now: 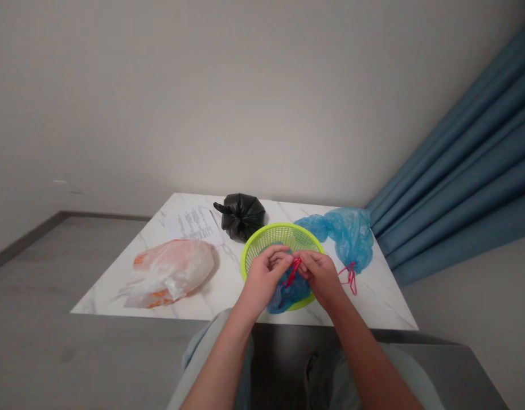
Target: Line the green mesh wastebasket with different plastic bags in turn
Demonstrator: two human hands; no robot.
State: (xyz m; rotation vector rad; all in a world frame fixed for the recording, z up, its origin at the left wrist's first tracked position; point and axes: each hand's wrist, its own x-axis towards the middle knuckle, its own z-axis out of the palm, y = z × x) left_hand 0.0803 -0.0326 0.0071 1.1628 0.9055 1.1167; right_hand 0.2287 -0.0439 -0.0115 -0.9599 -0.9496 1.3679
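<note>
A lime-green basket (pixel 250 249) sits near the front of the marble-patterned table, and a blue plastic bag (pixel 288 297) lies in it, bulging over the front rim. Above the basket, my left hand (pixel 269 273) is closed with its fingertips pinching a red drawstring (pixel 293 272) of that bag. From the other side my right hand (pixel 319 273) pinches the same red string between thumb and fingers. Both sets of fingertips nearly meet. The fingers partly hide the string and the bag's opening.
A knotted black bag (pixel 242 216) stands behind the basket. White-and-orange bag (pixel 177 267) and a printed sheet (pixel 192 225) lie left. Another blue bag (pixel 352 233) with red string is at right. A blue curtain (pixel 463 171) hangs beside the table (pixel 104 296).
</note>
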